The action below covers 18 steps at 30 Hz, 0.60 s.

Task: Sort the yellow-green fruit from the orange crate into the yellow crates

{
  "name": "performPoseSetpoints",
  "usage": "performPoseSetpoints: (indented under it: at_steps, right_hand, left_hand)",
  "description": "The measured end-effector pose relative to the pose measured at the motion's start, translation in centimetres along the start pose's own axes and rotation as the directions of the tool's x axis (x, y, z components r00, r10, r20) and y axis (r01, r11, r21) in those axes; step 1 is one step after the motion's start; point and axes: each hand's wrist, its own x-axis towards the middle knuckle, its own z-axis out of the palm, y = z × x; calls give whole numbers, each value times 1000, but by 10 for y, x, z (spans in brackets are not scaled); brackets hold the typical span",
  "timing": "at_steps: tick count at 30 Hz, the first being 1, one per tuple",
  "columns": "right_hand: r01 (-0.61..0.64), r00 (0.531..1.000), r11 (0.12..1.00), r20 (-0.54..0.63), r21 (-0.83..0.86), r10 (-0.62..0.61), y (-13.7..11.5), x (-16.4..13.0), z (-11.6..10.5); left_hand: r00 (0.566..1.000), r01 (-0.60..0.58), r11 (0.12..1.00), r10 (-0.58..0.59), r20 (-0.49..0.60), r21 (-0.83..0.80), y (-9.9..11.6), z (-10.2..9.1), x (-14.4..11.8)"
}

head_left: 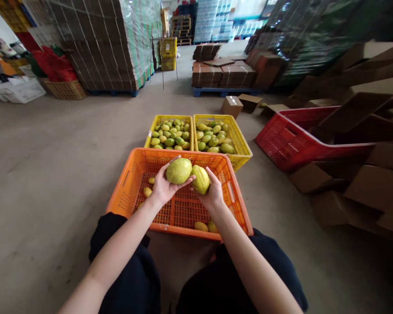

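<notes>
Over the orange crate (231,192), my left hand (163,185) cradles a smooth yellow-green fruit (178,170), palm up with the fingers under it. A second yellow-green fruit (200,179), more ribbed, is gripped in my right hand (214,192). The two fruits are side by side, almost touching, and the left fingertips reach the ribbed one. Their exact kind is unclear; they look like guavas or small papayas. Inside the orange crate, a few yellow fruits (147,192) lie at the left and a couple more fruits (201,226) at the near right corner.
Two yellow crates (247,151) filled with similar fruits stand just beyond the orange one. To the right is a red crate (275,144) among loose cardboard boxes (373,192). Flattened cartons (237,74) on a blue pallet and a wrapped stack (94,48) stand farther back.
</notes>
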Motion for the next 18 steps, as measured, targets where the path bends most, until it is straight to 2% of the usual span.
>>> performPoseSetpoints:
  at_steps: [2,4,7,13,15,16,18]
  right_hand:
    - [-11,1000,1000,-2,20,11,-1,-1,1]
    - [-29,998,999,58,36,27,-2,-3,2]
    - [-15,986,999,168,50,7,-3,-5,1]
    - [70,967,997,243,34,-76,1,-1,-4]
    - [83,969,994,240,-69,-64,8,7,-10]
    - [92,971,980,234,-178,-49,14,11,-15]
    - [131,975,879,222,-459,-29,30,16,-28]
  left_hand:
    - [999,33,998,-33,-8,-61,1,-1,0]
    - [999,46,992,-48,-15,-119,1,-1,0]
    - [999,-2,978,-6,-37,-211,2,-1,-1]
    - [994,-82,949,56,-93,-305,5,-2,0]
    - [984,-120,935,66,-168,-334,7,-5,3]
    - [973,-143,926,67,-221,-349,9,-8,4]
    - [942,-195,905,65,-329,-378,15,-14,8]
